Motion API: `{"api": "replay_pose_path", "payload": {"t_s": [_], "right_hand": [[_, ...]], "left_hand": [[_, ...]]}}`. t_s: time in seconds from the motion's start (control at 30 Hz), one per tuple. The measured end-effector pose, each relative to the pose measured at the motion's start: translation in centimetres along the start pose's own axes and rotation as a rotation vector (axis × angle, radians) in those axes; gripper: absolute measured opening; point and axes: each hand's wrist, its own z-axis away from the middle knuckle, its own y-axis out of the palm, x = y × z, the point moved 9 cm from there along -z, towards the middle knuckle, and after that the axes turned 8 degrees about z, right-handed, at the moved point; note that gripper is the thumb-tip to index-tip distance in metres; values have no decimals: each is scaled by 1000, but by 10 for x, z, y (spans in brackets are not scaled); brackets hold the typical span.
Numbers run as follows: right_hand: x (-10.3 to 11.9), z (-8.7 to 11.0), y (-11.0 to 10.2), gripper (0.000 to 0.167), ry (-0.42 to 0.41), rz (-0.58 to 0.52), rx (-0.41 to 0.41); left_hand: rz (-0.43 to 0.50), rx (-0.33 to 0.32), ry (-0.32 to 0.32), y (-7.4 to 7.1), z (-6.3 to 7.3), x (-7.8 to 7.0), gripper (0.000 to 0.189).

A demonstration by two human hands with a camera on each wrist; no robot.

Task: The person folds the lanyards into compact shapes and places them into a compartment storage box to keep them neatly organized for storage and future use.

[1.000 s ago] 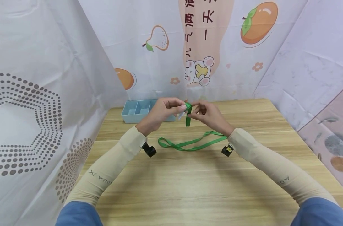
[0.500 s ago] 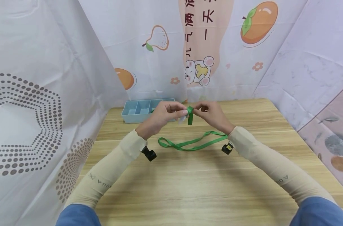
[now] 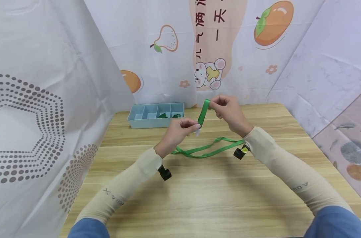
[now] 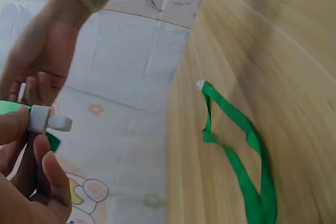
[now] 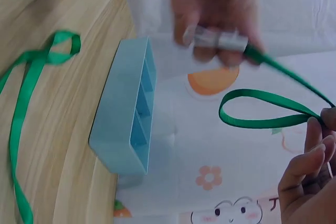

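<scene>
A green lanyard (image 3: 203, 114) with a white plastic clip (image 4: 39, 119) is held up between my two hands, above the table. My left hand (image 3: 181, 130) pinches it at the clip end, lower and nearer to me. Higher up and to the right, my right hand (image 3: 230, 114) pinches the strap between thumb and finger. In the right wrist view a loop of strap (image 5: 262, 125) sticks out from the right fingers, and the left hand (image 5: 215, 14) is blurred. Below lies a second green lanyard (image 3: 204, 156), loosely looped on the table, with a small white end piece (image 4: 200, 84).
At the table's back left stands a light-blue divided box (image 3: 155, 123). Green pieces (image 3: 162, 116) lie in its right-hand compartments. Printed curtains (image 3: 168, 76) hang right behind and along the sides of the wooden table (image 3: 192, 198).
My hands have moved apart: the left down towards me, the right up and to the right. The strap, bunched between them before, is now drawn out. The box is more fully in view.
</scene>
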Motion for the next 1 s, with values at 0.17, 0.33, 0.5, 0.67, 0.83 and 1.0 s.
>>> {"api": "replay_pose_path", "payload": {"t_s": [0.17, 0.33, 0.5, 0.67, 0.83, 1.0], "right_hand": [[12, 2, 6, 14, -11, -34, 12], [22, 2, 8, 17, -30, -42, 34], [29, 3, 7, 18, -29, -61, 39], [34, 4, 10, 19, -38, -110, 54], [34, 4, 14, 19, -45, -133, 58], [34, 5, 17, 14, -56, -147, 66]], "left_hand": [[21, -56, 40, 2, -2, 4, 20], [64, -98, 61, 2, -4, 5, 24], [120, -75, 97, 3, -6, 4, 37], [175, 5, 95, 9, -9, 6, 45], [187, 45, 79, 14, -10, 9, 47], [186, 27, 87, 11, -10, 8, 45]]}}
